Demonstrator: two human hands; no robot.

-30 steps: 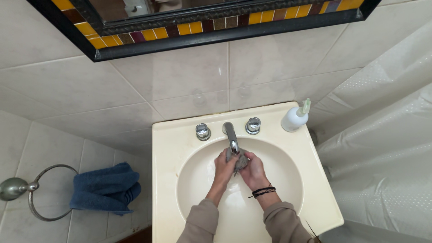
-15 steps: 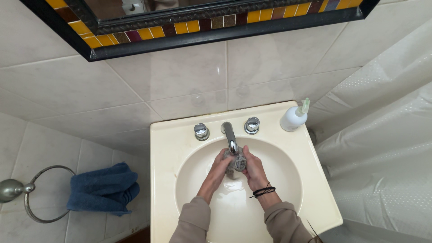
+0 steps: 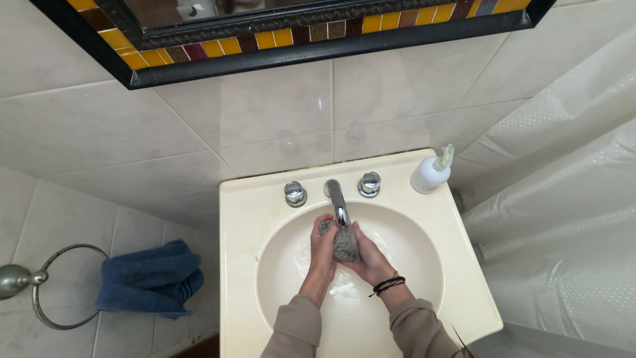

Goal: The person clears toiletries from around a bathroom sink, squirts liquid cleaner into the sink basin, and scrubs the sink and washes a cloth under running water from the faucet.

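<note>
A small wet grey cloth point(image 3: 345, 243) is held inside the oval bowl of the cream ceramic pedestal sink point(image 3: 245, 219), just below the spout of the curved chrome tap point(image 3: 338, 201), with water seen running over it into the bowl. The cloth is gripped on its left side by the left hand point(image 3: 322, 246), whose fingers are curled round it, and it is cupped from beneath and from the right by the right hand point(image 3: 371, 261), closed on its lower end; the two hands are pressed close together around it. A black cord band point(image 3: 387, 285) is worn on the right wrist. Two round chrome knobs point(image 3: 295, 193) are set on the sink's back ledge, one on each side of the tap. At the sink's back right corner a white pump bottle with a pale green nozzle point(image 3: 431, 172) is stood upright, near the rim. Left of the sink a folded blue towel point(image 3: 150, 279) is hung through a metal ring point(image 3: 40, 292) on the tiled wall. Right of the sink a white shower curtain point(image 3: 570, 219) is hung close to the rim, and above the sink a black-framed mirror with yellow and red tiles point(image 3: 265, 46) is mounted
</note>
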